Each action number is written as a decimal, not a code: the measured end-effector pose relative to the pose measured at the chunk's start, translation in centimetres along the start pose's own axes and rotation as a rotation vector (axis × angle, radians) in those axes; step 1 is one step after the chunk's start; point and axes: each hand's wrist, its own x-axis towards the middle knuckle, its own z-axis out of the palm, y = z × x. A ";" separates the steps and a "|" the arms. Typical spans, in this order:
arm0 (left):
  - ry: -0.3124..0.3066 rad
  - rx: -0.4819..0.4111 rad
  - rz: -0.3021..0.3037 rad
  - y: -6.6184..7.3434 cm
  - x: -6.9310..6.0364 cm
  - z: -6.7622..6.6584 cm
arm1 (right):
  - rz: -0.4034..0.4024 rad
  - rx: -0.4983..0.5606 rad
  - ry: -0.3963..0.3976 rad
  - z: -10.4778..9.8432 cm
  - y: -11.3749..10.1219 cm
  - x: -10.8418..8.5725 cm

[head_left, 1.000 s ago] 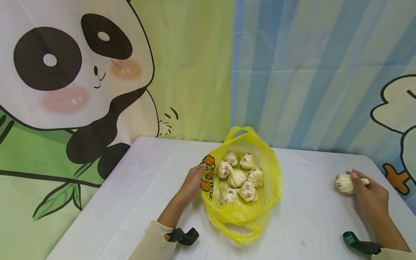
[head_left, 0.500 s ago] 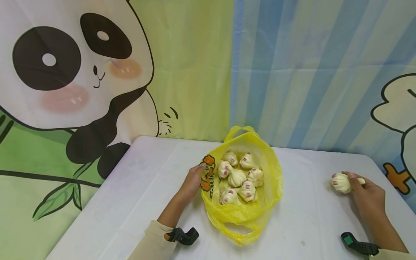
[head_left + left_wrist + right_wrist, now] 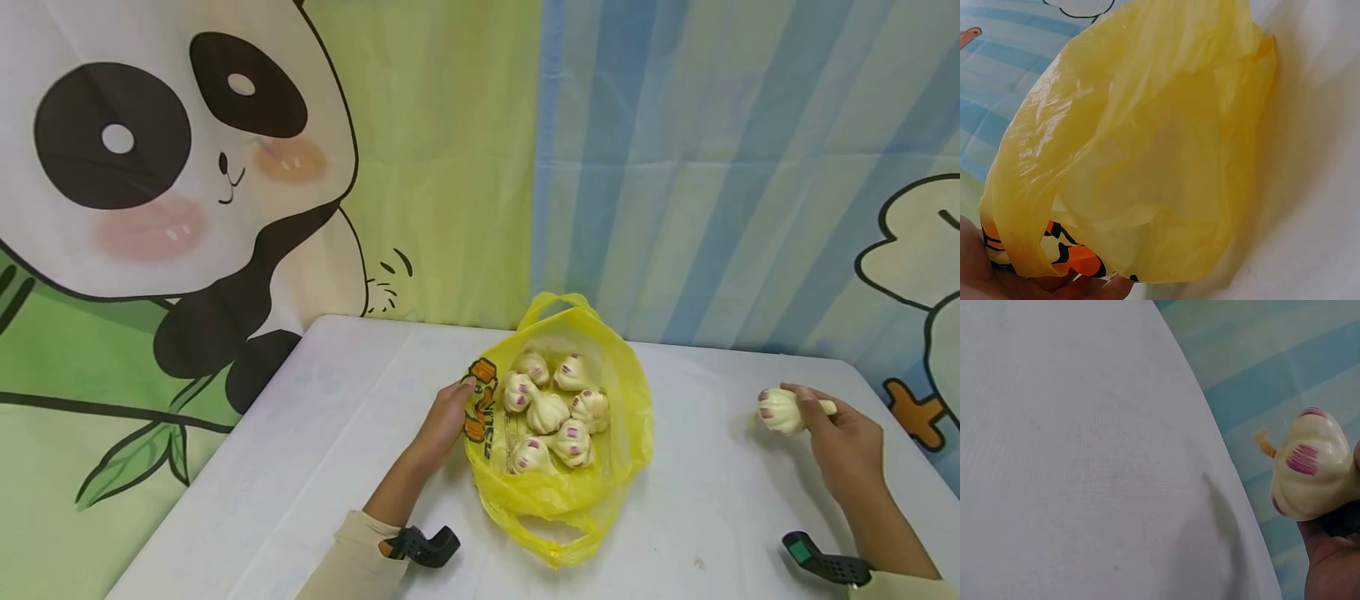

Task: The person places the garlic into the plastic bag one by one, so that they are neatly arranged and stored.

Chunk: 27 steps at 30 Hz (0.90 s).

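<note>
A yellow plastic bag [image 3: 633, 417] stands with its mouth wide on the table, and several white garlic bulbs [image 3: 547, 412] with purple marks lie inside it. My left hand [image 3: 444, 421] pinches the bag's left rim beside an orange and black print; the left wrist view shows fingers [image 3: 1116, 289] under the yellow film [image 3: 1147, 156]. Over the right side of the table, my right hand [image 3: 847, 442] holds one garlic bulb [image 3: 780, 412] by its stem. In the right wrist view that bulb [image 3: 1313, 469] shows purple streaks and a tuft of root.
The white table [image 3: 712, 500] ends at the back against a printed curtain [image 3: 675, 167] with a panda and blue stripes. A black band [image 3: 423, 546] sits on the left wrist and another band [image 3: 825, 562] on the right.
My right hand has moved a little left and slightly up with the garlic bulb. The left hand and the bag have stayed in place.
</note>
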 end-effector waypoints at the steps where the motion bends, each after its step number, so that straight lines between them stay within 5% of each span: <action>1: -0.002 0.002 -0.003 0.1 0.0 0.0 | -0.007 0.000 -0.001 0.0 -0.1 -0.1; 10: -0.010 0.008 -0.006 0.2 0.2 0.0 | -0.044 -0.032 -0.001 0.2 -1.5 -0.5; 19: 0.020 -0.008 -0.020 -2.7 2.3 -0.7 | -0.104 0.018 -0.033 0.7 -3.7 -1.0; 27: 0.026 -0.004 -0.028 -3.2 2.3 -0.6 | -0.231 0.041 -0.038 1.3 -5.5 -1.4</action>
